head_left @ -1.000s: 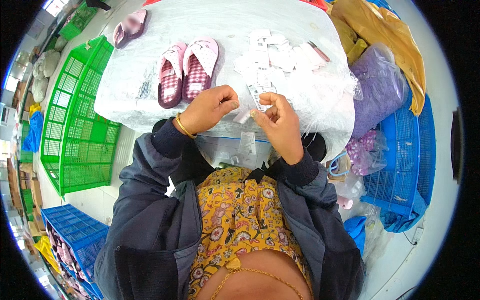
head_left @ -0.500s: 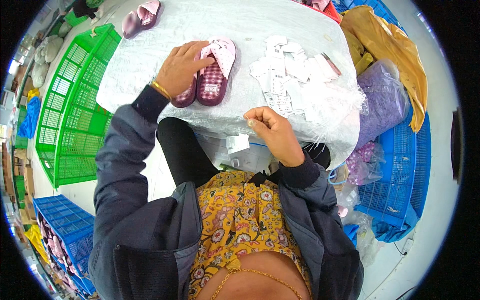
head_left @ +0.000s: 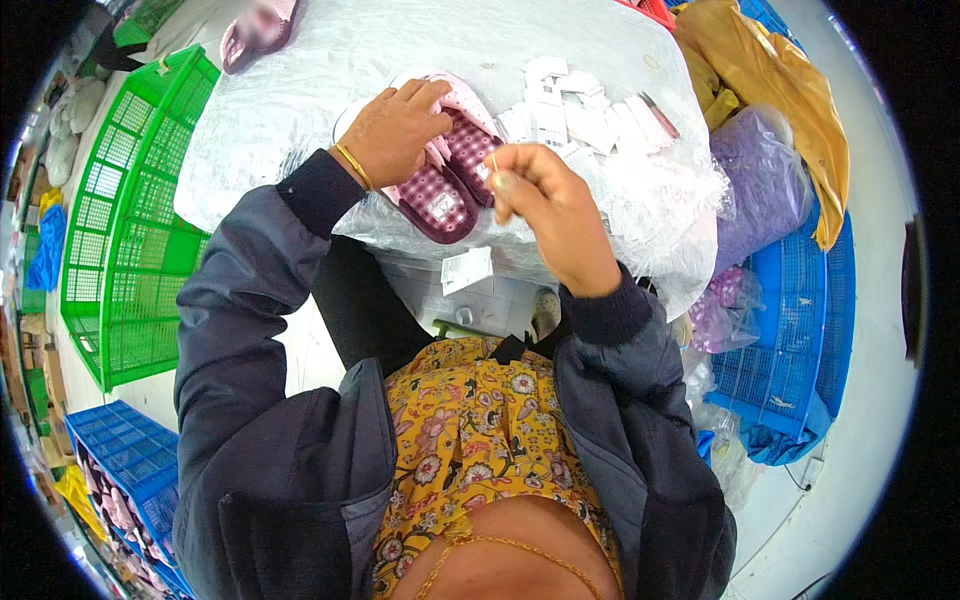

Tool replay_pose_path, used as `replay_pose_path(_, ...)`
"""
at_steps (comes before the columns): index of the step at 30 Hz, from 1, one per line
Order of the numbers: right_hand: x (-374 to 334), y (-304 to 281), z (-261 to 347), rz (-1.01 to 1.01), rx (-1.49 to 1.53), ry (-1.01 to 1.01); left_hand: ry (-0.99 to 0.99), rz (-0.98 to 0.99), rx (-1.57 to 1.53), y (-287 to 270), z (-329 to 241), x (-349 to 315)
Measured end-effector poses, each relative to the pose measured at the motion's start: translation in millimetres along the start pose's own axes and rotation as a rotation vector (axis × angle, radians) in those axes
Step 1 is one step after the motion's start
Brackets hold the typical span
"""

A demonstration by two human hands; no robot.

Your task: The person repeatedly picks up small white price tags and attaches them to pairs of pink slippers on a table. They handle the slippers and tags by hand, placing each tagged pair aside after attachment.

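A pair of pink slippers [head_left: 440, 203] with dark checked insoles lies at the near edge of the wrapped table, heels toward me and turned at a slant. My left hand [head_left: 398, 135] is closed over their dotted pink uppers, hiding part of them. Close beside the slippers' right side, my right hand [head_left: 543, 205] pinches a thin pale string between thumb and fingertips. Below the table edge hangs a small white tag [head_left: 467, 270]; its link to the string is hard to make out.
Loose white tags [head_left: 570, 105] and a slim dark tool [head_left: 658, 113] lie at the right. Another slipper [head_left: 258, 35] sits far left. A green crate [head_left: 135, 220] stands left of the table, blue crates [head_left: 785, 340] and a purple bag [head_left: 765, 170] right.
My left hand has turned the slippers, swinging their heels to the right. My right hand has risen from the table edge to beside them. The white tag has shifted slightly up.
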State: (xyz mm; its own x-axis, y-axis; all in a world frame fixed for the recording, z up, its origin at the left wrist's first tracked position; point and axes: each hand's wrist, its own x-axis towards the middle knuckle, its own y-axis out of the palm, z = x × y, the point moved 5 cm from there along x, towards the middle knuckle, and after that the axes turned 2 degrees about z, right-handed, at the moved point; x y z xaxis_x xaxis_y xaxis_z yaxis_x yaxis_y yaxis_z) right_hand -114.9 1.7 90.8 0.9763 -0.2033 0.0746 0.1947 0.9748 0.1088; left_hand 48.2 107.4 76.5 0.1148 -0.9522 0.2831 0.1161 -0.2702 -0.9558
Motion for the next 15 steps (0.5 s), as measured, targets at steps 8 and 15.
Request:
replay_pose_path(8, 77, -16, -81, -0.129, -0.087, 0.116, -0.085, 0.013, -0.158, 0, 11, 11)
replay_pose_path(15, 82, -18, -83, -0.203, -0.415, 0.02, -0.233, 0.015, -0.207, 26, 32, 16)
